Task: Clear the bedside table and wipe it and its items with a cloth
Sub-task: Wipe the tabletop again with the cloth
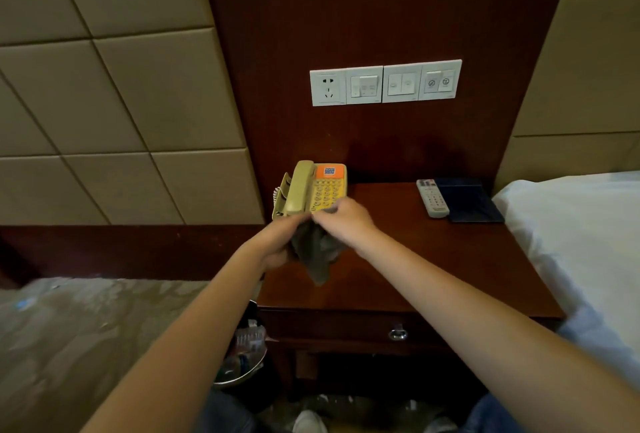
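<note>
The left hand [277,243] and right hand [346,224] grip a crumpled grey-brown cloth [317,259] just in front of the beige push-button telephone [311,188] on the dark wooden tabletop [433,266]; a white remote [433,198] lies to the telephone's right.

Your arms [194,321] were bare from the left hand [277,242] and right hand [346,221] as far back as you could see. You wore blue jeans [491,415], and a white shoe [308,422] showed between your legs.
</note>
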A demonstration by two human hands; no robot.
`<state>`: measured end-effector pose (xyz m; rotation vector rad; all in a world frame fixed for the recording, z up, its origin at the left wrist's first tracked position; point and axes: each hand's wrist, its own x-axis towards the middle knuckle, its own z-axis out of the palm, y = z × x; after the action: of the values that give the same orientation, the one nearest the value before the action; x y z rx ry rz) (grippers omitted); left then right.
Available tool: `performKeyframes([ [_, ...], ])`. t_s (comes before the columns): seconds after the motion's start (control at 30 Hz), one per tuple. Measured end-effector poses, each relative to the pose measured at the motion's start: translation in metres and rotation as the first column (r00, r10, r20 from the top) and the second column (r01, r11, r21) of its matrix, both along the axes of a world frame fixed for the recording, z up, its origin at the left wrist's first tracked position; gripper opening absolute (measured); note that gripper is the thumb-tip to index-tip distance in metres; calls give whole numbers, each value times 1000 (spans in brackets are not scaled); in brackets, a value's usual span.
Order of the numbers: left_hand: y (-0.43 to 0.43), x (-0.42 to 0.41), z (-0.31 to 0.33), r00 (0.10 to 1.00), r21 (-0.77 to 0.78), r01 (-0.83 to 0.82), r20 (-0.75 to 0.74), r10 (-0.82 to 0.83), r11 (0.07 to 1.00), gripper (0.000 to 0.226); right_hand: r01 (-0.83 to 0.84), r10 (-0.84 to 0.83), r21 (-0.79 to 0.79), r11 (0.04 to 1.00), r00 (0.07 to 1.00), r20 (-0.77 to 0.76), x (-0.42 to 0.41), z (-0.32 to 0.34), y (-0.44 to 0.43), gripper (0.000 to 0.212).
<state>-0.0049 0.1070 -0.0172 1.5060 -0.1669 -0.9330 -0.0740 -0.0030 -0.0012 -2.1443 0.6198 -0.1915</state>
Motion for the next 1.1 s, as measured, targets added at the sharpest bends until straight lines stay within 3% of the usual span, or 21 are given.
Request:
performKeyframes([
  [0.07,0,0,-8,997,-36,21,-80,-24,999,42,-116,133,287,951,990,-39,7,3,16,34],
  [0.13,7,7,-19,997,-3,-17,-70,17,1000,36,-122,165,444,887,985,-59,12,-3,18,38],
  [0.17,12,13,-27,999,56,-50,-8,51,997,31,-114,156,415,902,986,-67,13,-9,13,38],
  [0.2,17,23,-37,989,189,-113,114,92,975,29,-122,147,276,953,987,-72,14,-15,6,36],
  [0.23,22,32,-50,957,369,-199,272,99,908,33,-122,130,105,987,988,-78,14,-23,-3,35],
  [0.27,27,37,-62,900,543,-308,433,53,781,40,-111,109,-15,994,991,-80,13,-33,-12,34],
  [0.3,30,37,-74,830,637,-394,556,-42,662,46,-92,86,-63,994,992,-87,12,-43,-22,32],
  [0.33,30,32,-84,754,660,-441,640,-148,608,49,-74,65,-83,994,992,-109,10,-54,-31,30],
  [0.43,20,7,-121,576,696,-391,695,-430,602,57,-12,-22,-169,986,980,-196,4,-87,-51,29],
  [0.53,9,2,-150,489,756,-403,654,-578,516,59,-34,-56,-368,929,971,-231,-5,-111,-62,36],
  [0.63,3,9,-159,459,742,-395,670,-583,541,59,-153,2,-567,810,966,-258,-16,-134,-73,42],
  [0.8,-22,18,-163,488,715,-421,697,-524,559,58,-185,40,-589,786,967,-250,-15,-162,-83,45],
  [0.93,-66,13,-156,491,703,-418,708,-508,575,57,-99,88,-633,767,995,-49,-18,-164,-99,38],
  [1.1,-182,-34,-151,368,685,-250,721,-587,684,59,123,-87,-661,741,992,87,-59,-158,-174,29],
])
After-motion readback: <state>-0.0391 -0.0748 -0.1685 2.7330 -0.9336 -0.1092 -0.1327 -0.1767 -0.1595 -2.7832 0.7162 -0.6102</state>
